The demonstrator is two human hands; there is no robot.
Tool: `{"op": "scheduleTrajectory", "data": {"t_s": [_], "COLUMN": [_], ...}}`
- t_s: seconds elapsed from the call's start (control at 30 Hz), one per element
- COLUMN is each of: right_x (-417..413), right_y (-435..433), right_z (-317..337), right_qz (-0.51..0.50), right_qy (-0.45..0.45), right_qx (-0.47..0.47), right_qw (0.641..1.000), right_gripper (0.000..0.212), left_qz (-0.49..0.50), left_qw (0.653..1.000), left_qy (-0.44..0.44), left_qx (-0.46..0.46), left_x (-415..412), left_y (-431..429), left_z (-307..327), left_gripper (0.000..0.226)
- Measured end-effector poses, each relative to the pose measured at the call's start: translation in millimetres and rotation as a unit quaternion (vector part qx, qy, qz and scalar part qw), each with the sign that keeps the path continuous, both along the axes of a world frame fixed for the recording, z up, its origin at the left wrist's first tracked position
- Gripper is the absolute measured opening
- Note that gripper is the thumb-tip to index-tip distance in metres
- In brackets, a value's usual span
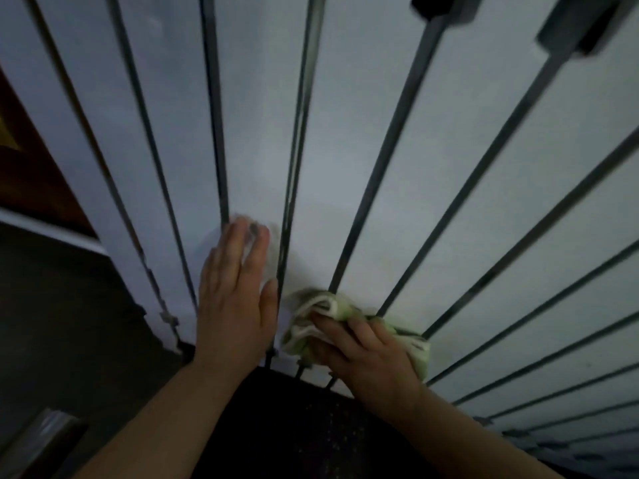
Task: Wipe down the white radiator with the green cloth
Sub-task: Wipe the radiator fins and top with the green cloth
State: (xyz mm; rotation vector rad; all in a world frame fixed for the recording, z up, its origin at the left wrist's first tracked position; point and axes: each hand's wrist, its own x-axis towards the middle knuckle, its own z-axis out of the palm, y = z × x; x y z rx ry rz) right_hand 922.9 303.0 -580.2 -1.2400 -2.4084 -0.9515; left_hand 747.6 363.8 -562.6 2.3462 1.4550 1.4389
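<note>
The white radiator [345, 140] fills most of the view, its tall flat panels split by dark gaps. My right hand [366, 361] presses a bunched green and white cloth [321, 312] against a panel near its lower end. My left hand [235, 292] lies flat on the neighbouring panel to the left, fingers spread and pointing up, with something pale under its fingertips that is too blurred to identify. Both forearms come in from the bottom of the frame.
A brown wooden surface [31, 174] shows at the left edge beside the radiator. Dark floor [69, 340] lies below it, and a dark speckled area [311, 426] sits under the radiator between my arms. Two dark brackets [442, 5] show at the top right.
</note>
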Motion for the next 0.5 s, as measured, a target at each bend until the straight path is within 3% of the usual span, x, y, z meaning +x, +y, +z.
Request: {"op": "scheduleTrajectory", "data": {"t_s": [0.2, 0.33, 0.5], "right_x": [29, 44, 25], "right_y": [-12, -25, -16], "right_z": [93, 147, 220], "right_qz": [-0.032, -0.06, -0.065], "right_qy": [0.065, 0.131, 0.235], "right_qx": [0.084, 0.152, 0.282], "right_qw": [0.994, 0.978, 0.928], "right_gripper": [0.022, 0.043, 0.046], "left_qz": [0.027, 0.033, 0.025], "left_qw": [0.999, 0.997, 1.0], "left_qy": [0.043, 0.064, -0.011], "left_qx": [0.001, -0.022, 0.009], "left_x": [14, 10, 16], "left_y": [-4, -10, -24], "left_z": [18, 24, 76], "left_gripper": [0.051, 0.05, 0.053]}}
